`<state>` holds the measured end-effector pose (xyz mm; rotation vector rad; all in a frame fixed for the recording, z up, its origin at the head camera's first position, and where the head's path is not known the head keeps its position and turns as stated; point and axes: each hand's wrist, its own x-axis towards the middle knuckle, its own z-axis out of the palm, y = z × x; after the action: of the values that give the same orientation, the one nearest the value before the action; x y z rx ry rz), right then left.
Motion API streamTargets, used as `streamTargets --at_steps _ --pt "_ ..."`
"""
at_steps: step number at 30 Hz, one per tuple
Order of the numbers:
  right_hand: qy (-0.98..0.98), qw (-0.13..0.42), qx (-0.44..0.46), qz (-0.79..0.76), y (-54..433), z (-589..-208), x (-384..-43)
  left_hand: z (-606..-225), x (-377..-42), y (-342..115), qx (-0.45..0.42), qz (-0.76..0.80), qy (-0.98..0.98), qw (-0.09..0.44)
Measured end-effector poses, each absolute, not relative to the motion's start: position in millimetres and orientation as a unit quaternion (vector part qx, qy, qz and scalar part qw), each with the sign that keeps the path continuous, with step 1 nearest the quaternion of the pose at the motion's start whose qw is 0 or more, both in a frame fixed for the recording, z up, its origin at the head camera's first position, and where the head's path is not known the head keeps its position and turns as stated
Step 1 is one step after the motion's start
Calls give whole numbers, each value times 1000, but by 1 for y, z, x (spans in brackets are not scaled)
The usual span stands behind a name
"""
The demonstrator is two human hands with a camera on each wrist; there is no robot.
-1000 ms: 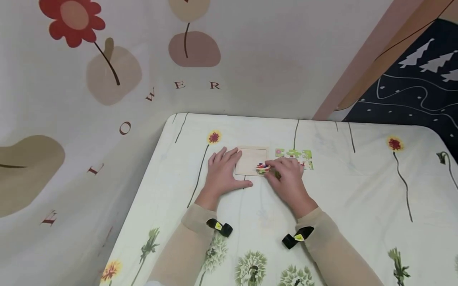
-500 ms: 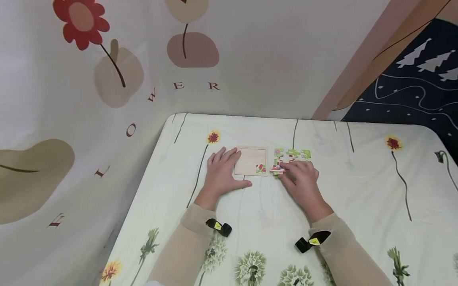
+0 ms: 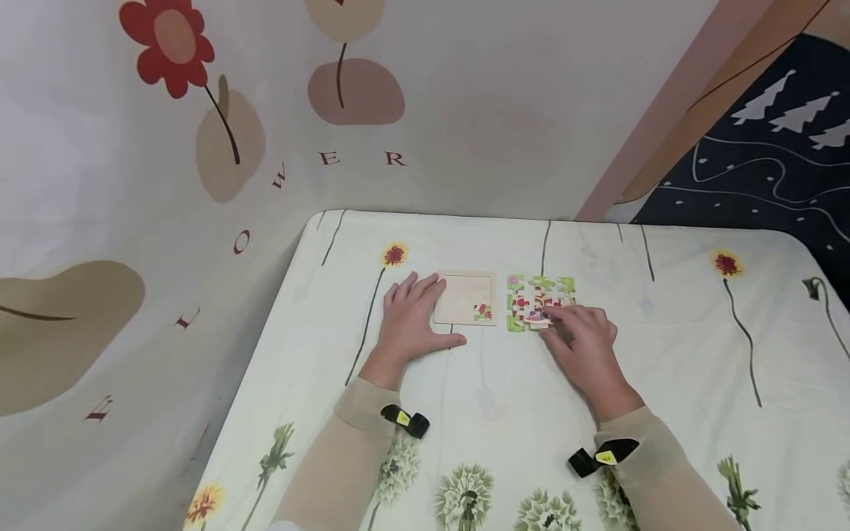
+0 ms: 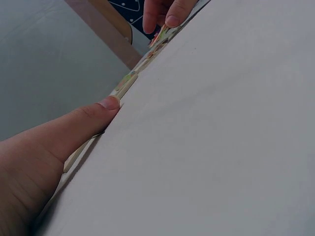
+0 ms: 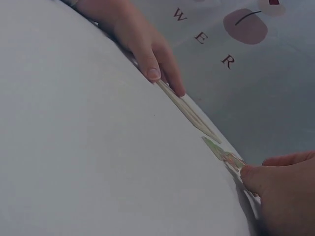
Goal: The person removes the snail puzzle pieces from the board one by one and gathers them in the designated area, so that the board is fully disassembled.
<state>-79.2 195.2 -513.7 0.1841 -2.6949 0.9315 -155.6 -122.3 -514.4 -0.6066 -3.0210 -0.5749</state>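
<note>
My left hand lies with fingers spread at the left side of a shallow wooden puzzle tray; its thumb is at the near edge in the left wrist view. One green and red puzzle piece lies in the tray's near right corner. My right hand pinches another puzzle piece between thumb and fingers, tilted over the near part of a group of puzzle pieces. That group, green with red and white, lies flat just right of the tray; the right hand's fingers overlap some of it.
A white tablecloth with printed flowers covers the table. Behind its far edge hangs a pale printed curtain, with a dark cloth showing white trees at the right. Each wrist wears a small black camera.
My right hand has moved right, from over the tray's near right corner to over the loose pieces, carrying a puzzle piece. The piece in that corner is now uncovered. The left hand stays put.
</note>
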Motion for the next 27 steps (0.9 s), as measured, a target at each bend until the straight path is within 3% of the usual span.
streamTargets --at_steps 10,27 --pt "-940 114 43 317 197 -511 -76 -515 -156 -124 -189 -181 -965 5" --pt "-933 138 46 328 197 -511 -75 -513 -155 -123 -196 -183 -963 12"
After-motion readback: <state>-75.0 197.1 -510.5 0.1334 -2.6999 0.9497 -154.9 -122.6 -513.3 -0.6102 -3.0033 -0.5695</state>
